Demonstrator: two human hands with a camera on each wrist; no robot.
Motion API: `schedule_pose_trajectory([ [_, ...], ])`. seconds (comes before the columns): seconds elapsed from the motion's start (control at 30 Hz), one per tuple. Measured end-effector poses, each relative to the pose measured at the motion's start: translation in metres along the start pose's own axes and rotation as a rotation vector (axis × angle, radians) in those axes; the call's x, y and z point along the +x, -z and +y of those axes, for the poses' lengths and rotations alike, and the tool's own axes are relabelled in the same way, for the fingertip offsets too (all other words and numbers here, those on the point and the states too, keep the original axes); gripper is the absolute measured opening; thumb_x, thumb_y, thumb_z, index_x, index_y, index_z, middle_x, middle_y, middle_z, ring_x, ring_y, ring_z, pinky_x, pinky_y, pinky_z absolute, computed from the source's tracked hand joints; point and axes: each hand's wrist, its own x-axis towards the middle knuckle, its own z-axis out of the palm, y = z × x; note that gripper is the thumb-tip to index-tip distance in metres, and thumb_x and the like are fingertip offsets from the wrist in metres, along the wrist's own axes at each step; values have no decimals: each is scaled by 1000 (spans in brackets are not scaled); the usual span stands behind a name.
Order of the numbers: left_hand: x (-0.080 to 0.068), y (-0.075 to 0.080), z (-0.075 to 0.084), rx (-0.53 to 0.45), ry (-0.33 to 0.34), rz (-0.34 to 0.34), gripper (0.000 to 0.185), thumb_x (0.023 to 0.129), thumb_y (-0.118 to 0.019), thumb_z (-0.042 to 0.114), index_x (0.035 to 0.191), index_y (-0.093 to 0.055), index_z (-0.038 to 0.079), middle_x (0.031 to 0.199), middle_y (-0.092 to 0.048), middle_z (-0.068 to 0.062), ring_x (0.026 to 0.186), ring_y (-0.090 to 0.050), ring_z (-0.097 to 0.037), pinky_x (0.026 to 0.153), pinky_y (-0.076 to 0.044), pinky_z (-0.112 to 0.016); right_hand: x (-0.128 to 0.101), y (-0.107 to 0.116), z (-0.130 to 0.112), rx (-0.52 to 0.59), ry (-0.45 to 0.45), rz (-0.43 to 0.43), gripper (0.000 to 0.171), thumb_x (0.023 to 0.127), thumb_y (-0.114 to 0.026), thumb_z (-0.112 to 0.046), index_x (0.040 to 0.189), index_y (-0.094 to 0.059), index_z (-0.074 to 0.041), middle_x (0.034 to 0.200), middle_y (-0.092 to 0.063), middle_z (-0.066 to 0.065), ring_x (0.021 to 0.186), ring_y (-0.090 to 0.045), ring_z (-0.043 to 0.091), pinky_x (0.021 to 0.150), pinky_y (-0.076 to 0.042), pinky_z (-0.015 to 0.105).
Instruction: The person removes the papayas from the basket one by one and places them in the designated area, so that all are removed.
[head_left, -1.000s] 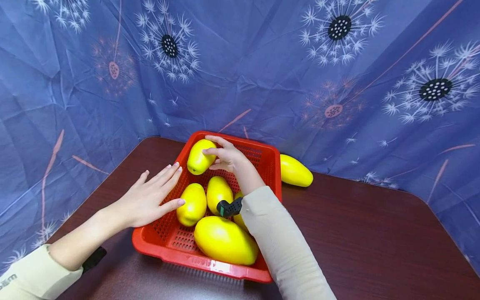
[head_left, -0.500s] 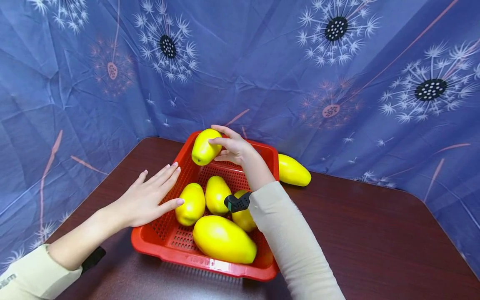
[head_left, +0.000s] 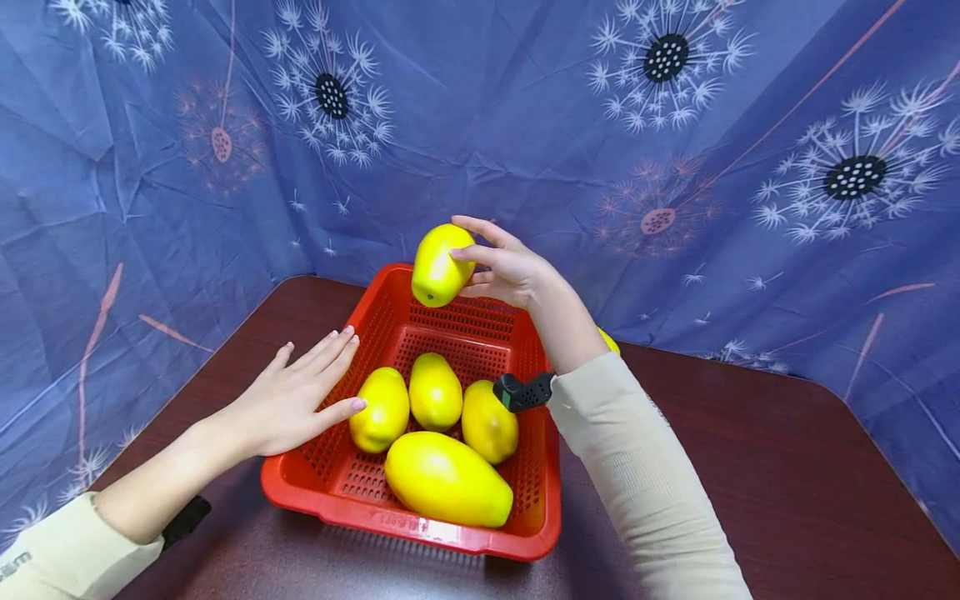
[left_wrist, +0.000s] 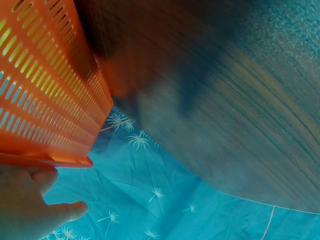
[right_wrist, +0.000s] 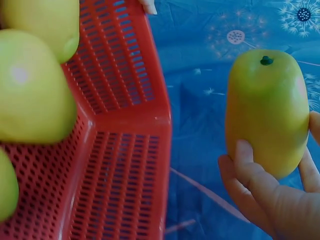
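Note:
My right hand (head_left: pixel 510 267) grips a yellow mango (head_left: pixel 438 271) with curled fingers, above the back rim of a red plastic basket (head_left: pixel 405 525). In the right wrist view a short dark green stem tops this mango (right_wrist: pixel 267 112), and the fingers wrap its lower part. My left hand (head_left: pixel 300 400) rests on the basket's left rim, fingers straight; the left wrist view shows the fingertips at the rim. Inside the basket lie a left mango (head_left: pixel 381 410), a middle mango (head_left: pixel 436 392), a right mango (head_left: pixel 490 423) and a larger, elongated yellow fruit (head_left: pixel 448 479) along the front.
Another yellow fruit (head_left: pixel 609 342) lies behind the basket on the right, mostly hidden by my right arm. The dark brown wooden table (head_left: pixel 765 467) extends to the right. A blue cloth with dandelion prints (head_left: pixel 480 108) hangs behind it.
My right hand has lifted the mango out of the basket's back left part, upward and to the right. The left hand has stayed on the rim.

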Motion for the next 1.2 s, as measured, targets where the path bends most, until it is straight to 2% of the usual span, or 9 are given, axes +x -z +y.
schedule_pose_trajectory([
  [0.23, 0, -1, 0, -3, 2, 4, 78, 92, -44, 55, 146, -26, 1, 152, -22, -15, 139, -20, -33, 102, -12, -67, -17, 19, -5, -42, 18, -28, 58, 93, -51, -3, 145, -33, -21, 140, -33, 11, 112, -48, 40, 97, -40, 51],
  [0.37, 0, -1, 0, -4, 1, 0, 78, 92, -44, 55, 146, -26, 1, 152, -22, -15, 139, -20, -33, 102, -12, -67, -26, 28, -4, -50, 17, -41, 57, 94, -50, -3, 145, -32, -22, 140, -33, 11, 106, -51, 36, 85, -50, 42],
  [0.5, -1, -1, 0, -6, 3, -5, 78, 92, -44, 55, 146, -26, 2, 152, -22, -15, 139, -19, -33, 102, -12, -67, -32, 36, -3, -46, 16, -52, 56, 95, -48, -2, 146, -32, -22, 140, -32, 11, 102, -52, 34, 76, -53, 35],
  [0.77, -1, -1, 0, -6, 4, -4, 78, 92, -44, 54, 146, -26, 1, 152, -22, -15, 139, -19, -33, 102, -12, -67, -46, 52, -4, -50, 12, -70, 58, 96, -47, -3, 147, -28, -22, 141, -29, 9, 93, -58, 27, 78, -53, 34],
  [0.97, -1, -1, 1, -5, 5, -3, 78, 92, -44, 55, 146, -26, 1, 152, -21, -15, 139, -19, -34, 102, -12, -67, -58, 69, -5, -59, 27, -77, 59, 95, -48, -5, 148, -26, -20, 133, -36, 8, 85, -61, 23, 81, -51, 35],
  [1.2, -1, -1, 1, -8, 9, 1, 78, 92, -43, 55, 146, -25, 2, 153, -21, -14, 139, -18, -33, 103, -11, -67, -75, 93, -5, -62, 36, -72, 60, 95, -51, -7, 148, -25, -21, 129, -38, 8, 92, -61, 24, 82, -52, 34],
])
